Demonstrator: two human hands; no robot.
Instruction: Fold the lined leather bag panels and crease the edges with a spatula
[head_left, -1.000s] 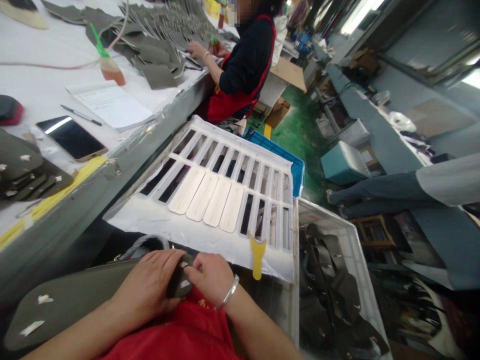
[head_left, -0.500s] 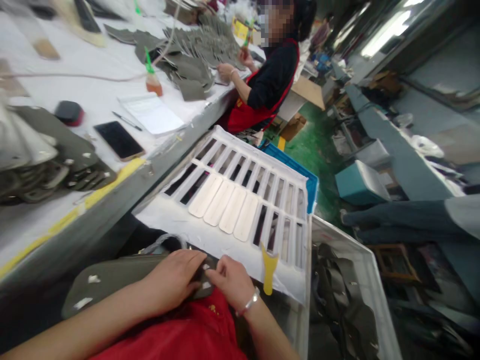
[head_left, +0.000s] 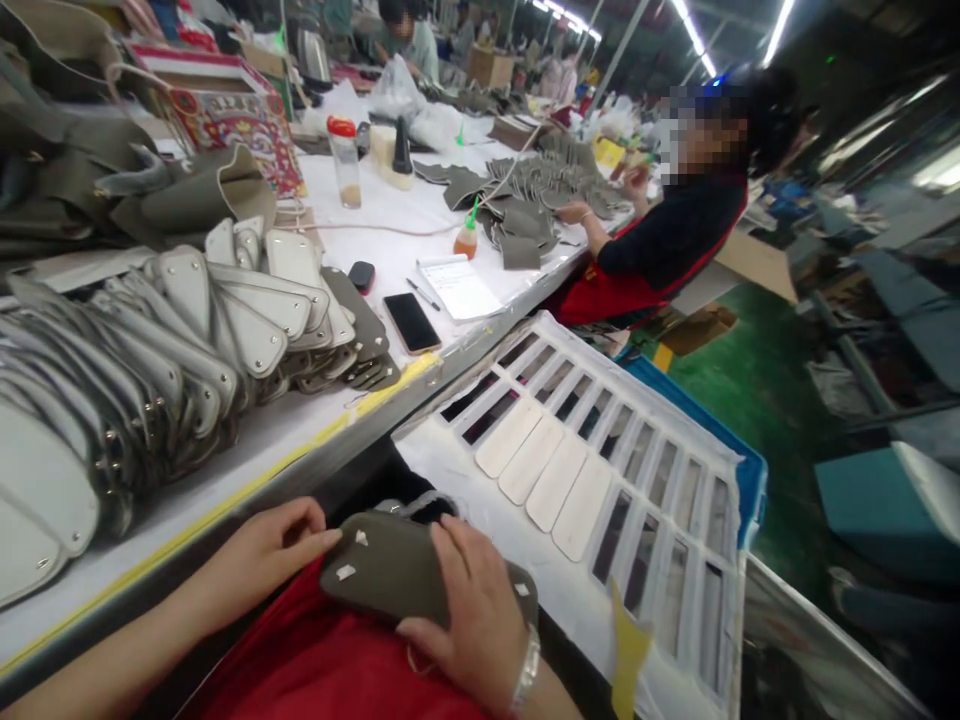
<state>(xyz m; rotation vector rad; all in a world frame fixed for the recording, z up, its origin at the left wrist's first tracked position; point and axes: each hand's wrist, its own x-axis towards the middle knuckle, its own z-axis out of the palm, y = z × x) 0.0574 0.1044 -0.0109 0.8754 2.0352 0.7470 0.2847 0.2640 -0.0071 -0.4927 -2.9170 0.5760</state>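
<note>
A rounded, olive-grey leather-like panel lies across my lap on the red apron, with small white tabs near its corners. My right hand is wrapped over its right half, fingers on top and thumb at the near edge. At the panel's left corner, my left hand has its thumb and forefinger pinched at the edge, close to a white tab; its other fingers are curled. Behind the panel shows a pale looped strap, partly hidden.
Many similar panels are stacked on the table at left. A phone and notepad lie near its edge. In front right, a white slatted rack holds several pale oblong pieces and a yellow scraper. A co-worker sits beyond.
My view has swung left, showing more of the table. My left hand has moved to the panel's left corner, and my right hand now lies over its right half.
</note>
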